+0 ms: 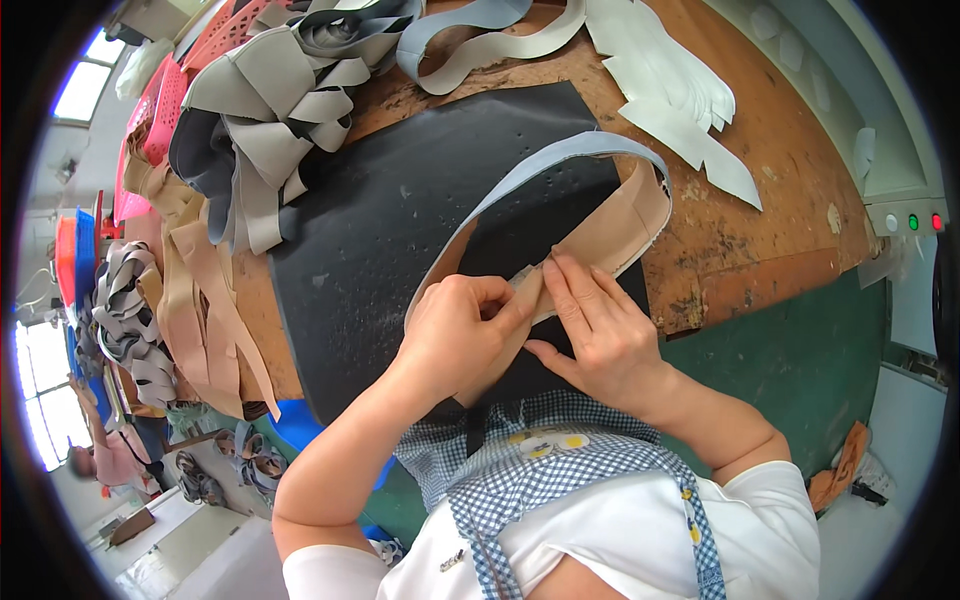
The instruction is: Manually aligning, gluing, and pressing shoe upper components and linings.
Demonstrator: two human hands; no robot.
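A strip of leather-like material, pale blue on one face and tan on the other, curves in a loop above a black mat. My left hand pinches the strip between thumb and fingers near the overlapping ends. On the tan face beside it, my right hand lies with fingers stretched out and its thumb apart, pressing the strip where the ends meet. The fingers partly hide that overlap.
Grey strips are heaped at the far left of the wooden table, with tan strips hanging over its left edge. White pieces lie at the back right. Pink baskets stand beyond. Another person is at the left.
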